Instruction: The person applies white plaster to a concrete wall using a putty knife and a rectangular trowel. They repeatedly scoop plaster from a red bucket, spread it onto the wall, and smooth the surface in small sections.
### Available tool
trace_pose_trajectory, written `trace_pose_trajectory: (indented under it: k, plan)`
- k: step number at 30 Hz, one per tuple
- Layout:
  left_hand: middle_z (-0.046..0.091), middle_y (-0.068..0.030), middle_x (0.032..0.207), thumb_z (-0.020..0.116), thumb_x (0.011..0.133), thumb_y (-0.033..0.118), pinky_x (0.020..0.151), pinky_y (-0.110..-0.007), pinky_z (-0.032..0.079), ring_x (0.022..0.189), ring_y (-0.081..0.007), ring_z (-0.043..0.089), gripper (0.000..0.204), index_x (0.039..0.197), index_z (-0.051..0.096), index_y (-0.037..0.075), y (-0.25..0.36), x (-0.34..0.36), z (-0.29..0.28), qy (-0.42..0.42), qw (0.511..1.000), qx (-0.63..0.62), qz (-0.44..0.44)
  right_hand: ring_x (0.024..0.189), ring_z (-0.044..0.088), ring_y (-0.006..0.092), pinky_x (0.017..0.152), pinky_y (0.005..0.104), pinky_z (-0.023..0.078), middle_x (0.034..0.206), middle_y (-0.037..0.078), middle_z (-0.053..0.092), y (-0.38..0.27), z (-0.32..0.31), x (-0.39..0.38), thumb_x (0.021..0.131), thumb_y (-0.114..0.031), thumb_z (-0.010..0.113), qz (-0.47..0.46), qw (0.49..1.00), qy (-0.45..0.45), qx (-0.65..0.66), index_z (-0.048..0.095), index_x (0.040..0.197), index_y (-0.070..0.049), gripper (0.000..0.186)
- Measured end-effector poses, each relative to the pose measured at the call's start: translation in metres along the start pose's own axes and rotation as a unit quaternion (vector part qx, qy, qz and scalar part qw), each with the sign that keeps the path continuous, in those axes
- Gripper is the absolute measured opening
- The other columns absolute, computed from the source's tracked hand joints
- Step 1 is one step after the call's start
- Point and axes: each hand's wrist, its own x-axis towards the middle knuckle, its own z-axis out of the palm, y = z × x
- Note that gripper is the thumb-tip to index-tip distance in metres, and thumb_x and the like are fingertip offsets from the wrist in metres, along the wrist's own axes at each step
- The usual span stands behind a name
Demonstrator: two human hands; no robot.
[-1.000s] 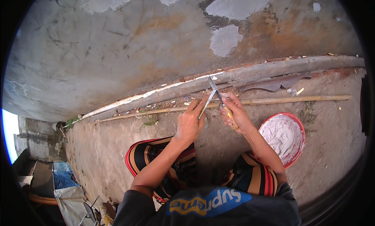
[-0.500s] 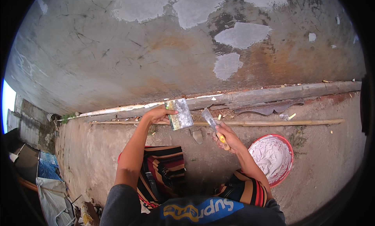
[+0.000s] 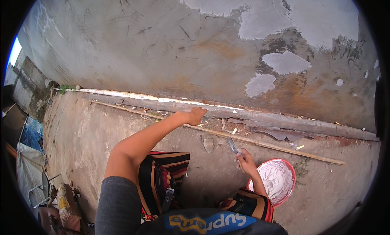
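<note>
R hand (image 3: 246,162) gripped a putty knife (image 3: 232,146) nr red tub (image 3: 293,179); L hand (image 3: 196,116) faced wall (image 3: 162,64), couldn't tell its grip.

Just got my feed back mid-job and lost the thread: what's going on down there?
A person faces a grey wall that has pale patches on it. The right hand grips a scraper, its blade clear of the wall. The left hand reaches out toward the wall's foot; whether it holds anything can't be made out. A red bucket of whitish paste stands at the person's right, and a long pole lies on the ground in front.
</note>
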Motion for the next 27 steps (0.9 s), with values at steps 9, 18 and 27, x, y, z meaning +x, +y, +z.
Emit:
trace_pose_trajectory:
  k: [9,18,27]
  plan:
    - [0.053,-0.034,0.129,0.056,0.081,0.004,0.101,-0.051,0.043,0.12,-0.0483,0.052,0.059,0.138,0.044,-0.004,-0.001,-0.013,0.068,-0.193,0.976,-0.029,0.094,0.067,0.054,0.0082,0.057,0.0229,0.045,0.095,0.005,0.065,-0.021,-0.031,-0.101,0.092,0.001,0.053,-0.008,0.992,0.123,-0.04,0.047,0.121,-0.003,0.029]
    - [0.056,-0.0206,0.133,0.063,0.09,0.029,0.105,-0.04,0.04,0.127,-0.0344,0.051,0.058,0.136,0.049,-0.004,0.065,0.011,0.014,-0.318,0.895,-0.27,0.161,0.07,0.06,0.0147,0.064,0.0306,0.048,0.088,0.014,0.069,-0.016,-0.078,-0.217,0.087,-0.004,0.061,0.037,0.859,0.415,-0.298,0.064,0.12,-0.004,0.033]
    - [0.023,-0.0224,0.157,0.065,0.089,0.021,0.113,-0.042,0.032,0.142,-0.038,0.032,0.046,0.13,0.057,0.002,0.171,0.028,0.087,-0.377,0.844,-0.135,0.358,0.068,0.065,0.0383,0.063,0.0441,0.051,0.071,0.02,0.064,-0.018,-0.057,-0.227,0.084,-0.016,0.066,0.165,0.808,0.353,-0.443,0.071,0.116,-0.015,0.032]
